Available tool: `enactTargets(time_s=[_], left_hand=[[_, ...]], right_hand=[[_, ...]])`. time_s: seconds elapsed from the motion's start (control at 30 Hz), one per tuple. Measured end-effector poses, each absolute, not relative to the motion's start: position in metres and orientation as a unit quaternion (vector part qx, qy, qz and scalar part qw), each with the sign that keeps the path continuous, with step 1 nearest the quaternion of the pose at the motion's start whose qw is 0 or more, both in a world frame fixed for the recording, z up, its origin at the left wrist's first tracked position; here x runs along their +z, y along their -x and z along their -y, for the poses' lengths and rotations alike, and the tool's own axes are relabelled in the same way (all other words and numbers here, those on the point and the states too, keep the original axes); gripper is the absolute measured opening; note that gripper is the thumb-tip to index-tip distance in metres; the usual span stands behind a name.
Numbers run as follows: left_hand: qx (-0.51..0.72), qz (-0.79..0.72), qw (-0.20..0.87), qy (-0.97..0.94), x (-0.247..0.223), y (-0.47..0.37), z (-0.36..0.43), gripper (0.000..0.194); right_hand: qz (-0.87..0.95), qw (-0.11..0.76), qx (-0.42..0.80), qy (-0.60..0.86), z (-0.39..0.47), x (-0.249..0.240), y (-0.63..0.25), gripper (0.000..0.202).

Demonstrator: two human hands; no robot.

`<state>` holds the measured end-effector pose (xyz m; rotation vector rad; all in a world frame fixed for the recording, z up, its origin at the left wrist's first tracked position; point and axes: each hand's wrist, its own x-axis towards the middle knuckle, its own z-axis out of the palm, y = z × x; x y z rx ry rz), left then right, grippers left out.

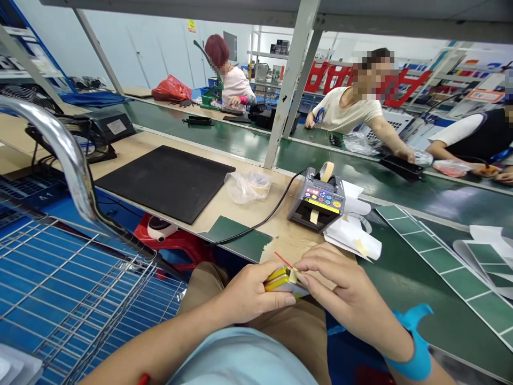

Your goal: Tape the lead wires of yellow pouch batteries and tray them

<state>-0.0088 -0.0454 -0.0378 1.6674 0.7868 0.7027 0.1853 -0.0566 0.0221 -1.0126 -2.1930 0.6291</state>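
Yellow pack [276, 280] held over the lap [298, 323], 2 hands on it, lol.
It's clasped by the left hand [256, 291]; tape [293, 276] on the end facing the right hand [340, 278] is pinched by that nearer one. Long axis can't be told.

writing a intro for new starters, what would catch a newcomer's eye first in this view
Probably the bright yellow piece in the left hand, low in the middle, with a thin red wire sticking up and the right hand at its end. Next, the tape dispenser with coloured buttons on the bench just beyond, and the vivid blue band around the right wrist.
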Motion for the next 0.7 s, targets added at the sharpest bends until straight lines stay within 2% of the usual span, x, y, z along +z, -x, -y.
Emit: enactTargets(time_s=[0.1, 0.27, 0.4, 0.7], left_hand=[[0.299, -0.332, 0.555, -0.701, -0.039, 0.008, 0.045, 0.026], [0.304, -0.332, 0.597, -0.664, -0.042, 0.007, 0.046, 0.028], [0.318, -0.332, 0.616, -0.639, -0.040, 0.007, 0.047, 0.027], [0.323, -0.325, 0.604, -0.652, -0.048, 0.009, 0.042, 0.027]], right_hand=[[0.861, 0.301, 0.168, 0.373, 0.056, 0.023, -0.181, 0.012], [0.899, 0.280, -0.040, 0.335, 0.063, 0.020, -0.176, 0.016], [0.909, 0.245, -0.039, 0.334, 0.072, 0.021, -0.172, 0.024], [0.901, 0.264, -0.061, 0.339, 0.076, 0.010, -0.168, 0.034]])
